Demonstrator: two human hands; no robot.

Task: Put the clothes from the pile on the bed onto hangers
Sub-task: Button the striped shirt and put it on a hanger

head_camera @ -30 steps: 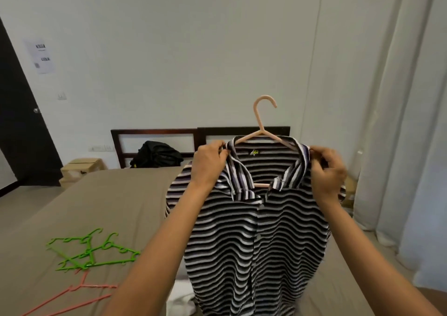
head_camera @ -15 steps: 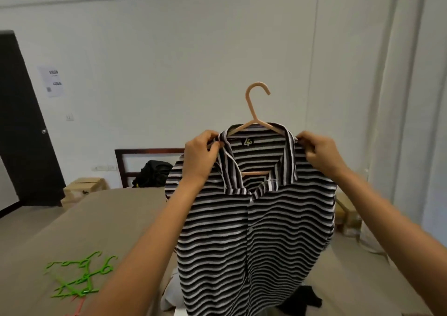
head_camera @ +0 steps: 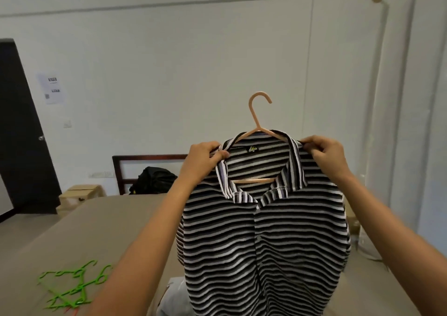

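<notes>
Head view: the main risk is the shirt (head_camera: 263,238) sliding off the hanger (head_camera: 255,119). Both hands pinch at the collar, and I cannot tell whether the fingers also catch the hanger's arms under the cloth. If they hold cloth alone, the hanger only rides inside the neck. Letting one side go or tugging unevenly could then tip it, so that one arm slips out through the open collar. The knit looks soft, so a shoulder could also slump off once the pinch ends.

The left hand (head_camera: 205,157) has its fingers (head_camera: 221,155) curled tight on the collar's left end. The right hand (head_camera: 326,155) nips the right end between thumb and fingers (head_camera: 308,144).

The shirt hangs in the air between and below the fingers, above the bed (head_camera: 96,219), with its front toward the camera. It has thin black, white and grey cross stripes, a fold-down collar spread open and a small label inside the neck. The hanger is pale pink. Its hook stands above and between the fingers, and its crossbar shows in the neck opening below them. The body falls fairly straight, wrinkled low down. Green hangers (head_camera: 72,286) lie on the bed, well below and left of the left fingers.
</notes>
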